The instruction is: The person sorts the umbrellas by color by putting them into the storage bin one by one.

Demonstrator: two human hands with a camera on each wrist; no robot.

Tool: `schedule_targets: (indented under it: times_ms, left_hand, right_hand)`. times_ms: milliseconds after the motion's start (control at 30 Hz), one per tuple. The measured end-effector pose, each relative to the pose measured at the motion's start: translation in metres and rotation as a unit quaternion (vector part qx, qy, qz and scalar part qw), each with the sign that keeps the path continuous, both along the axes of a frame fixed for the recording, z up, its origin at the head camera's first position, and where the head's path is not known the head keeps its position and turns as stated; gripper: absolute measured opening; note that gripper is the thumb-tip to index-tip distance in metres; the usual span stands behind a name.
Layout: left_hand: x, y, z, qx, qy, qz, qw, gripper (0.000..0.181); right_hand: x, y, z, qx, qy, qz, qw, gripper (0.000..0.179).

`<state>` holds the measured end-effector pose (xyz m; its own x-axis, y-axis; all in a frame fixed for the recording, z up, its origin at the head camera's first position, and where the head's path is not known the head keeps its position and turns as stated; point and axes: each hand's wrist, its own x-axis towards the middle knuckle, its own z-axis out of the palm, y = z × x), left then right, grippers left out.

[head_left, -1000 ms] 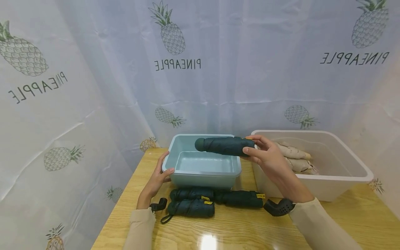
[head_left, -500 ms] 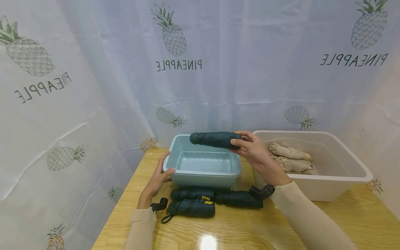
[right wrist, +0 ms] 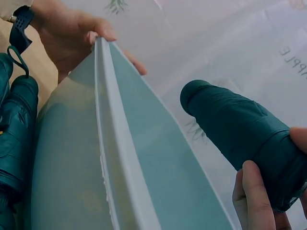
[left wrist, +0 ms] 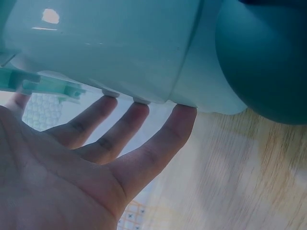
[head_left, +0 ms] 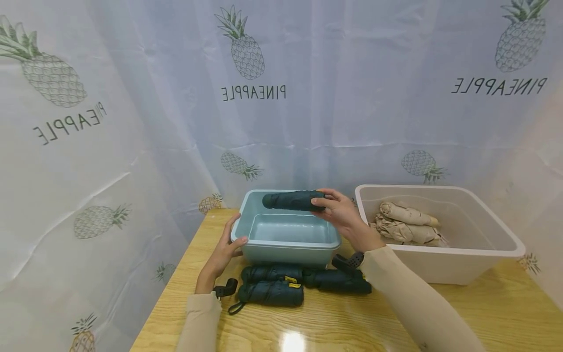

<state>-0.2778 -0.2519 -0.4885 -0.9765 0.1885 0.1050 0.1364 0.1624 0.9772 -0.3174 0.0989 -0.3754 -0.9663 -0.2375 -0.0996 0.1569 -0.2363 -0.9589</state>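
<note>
My right hand [head_left: 345, 215] holds a dark green folded umbrella [head_left: 290, 201] by its right end, roughly level above the light blue bin [head_left: 286, 246]. In the right wrist view, the thumb and fingers close round the umbrella [right wrist: 235, 124], whose rounded end points away from the hand. At the bin's left front corner, my left hand [head_left: 223, 248] grips the bin, thumb on the rim. In the left wrist view, its fingertips press the bin's outer wall [left wrist: 110, 52]. More dark green folded umbrellas [head_left: 270, 293] lie on the table before the bin, some with yellow tags.
A large whitish tub [head_left: 444, 259] stands to the right, with rolled beige bundles [head_left: 409, 222] at its left side. Both containers stand on a wooden table [head_left: 316, 327]. A pineapple-print curtain [head_left: 308, 122] hangs behind and at the sides.
My right hand has moved left with the umbrella, away from the whitish tub and farther over the blue bin. The left hand stays at the bin's corner.
</note>
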Motion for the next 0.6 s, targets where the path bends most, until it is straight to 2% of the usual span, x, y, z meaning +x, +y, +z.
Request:
schedule_targets:
  times_ms: [300,433,600]
  left_hand:
    - [0.003,0.001,0.001,0.003,0.002,0.003,1.0000,0.072]
    - [0.003,0.001,0.000,0.002,0.002,0.004,1.0000,0.072]
    - [0.003,0.002,0.002,0.002,0.003,0.006,1.0000,0.072]
  right_hand:
    - [-0.014,-0.014,-0.013,-0.016,-0.042,-0.010,0.9989,0.054]
    - [-0.016,-0.020,-0.012,-0.012,-0.059,-0.013,0.9981,0.056]
    - [-0.026,-0.027,-0.008,-0.009,-0.084,-0.025,0.9961,0.060]
